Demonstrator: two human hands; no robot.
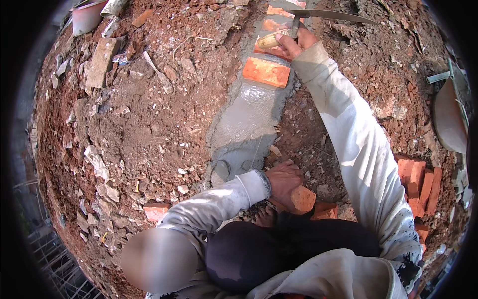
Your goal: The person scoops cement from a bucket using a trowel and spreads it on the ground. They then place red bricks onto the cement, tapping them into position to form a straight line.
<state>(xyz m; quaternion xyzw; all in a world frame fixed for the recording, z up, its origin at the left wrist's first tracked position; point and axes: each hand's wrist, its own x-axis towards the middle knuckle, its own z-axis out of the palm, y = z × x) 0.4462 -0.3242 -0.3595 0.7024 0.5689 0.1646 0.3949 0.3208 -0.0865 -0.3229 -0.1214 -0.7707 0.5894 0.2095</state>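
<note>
My right hand (300, 43), at the far end of the mortar strip, is closed around the wooden handle of a trowel (339, 16). The trowel's blade points right, above the laid bricks. Down by my knees, my left hand (285, 181) grips an orange brick (302, 200), its fingers partly hidden. Wet grey mortar (245, 117) runs in a strip away from me. On it lies a brick (266, 72) set crosswise, its nearest face toward me. Farther bricks (276, 25) continue the row behind it, partly covered by my right hand.
Several bricks (418, 184) are stacked at my right, and more lie by my knees (324, 210). A lone brick (156, 211) rests at the left. A wooden block (103, 62) and a bucket (88, 18) are at far left. A curved pan (449, 115) stands at far right.
</note>
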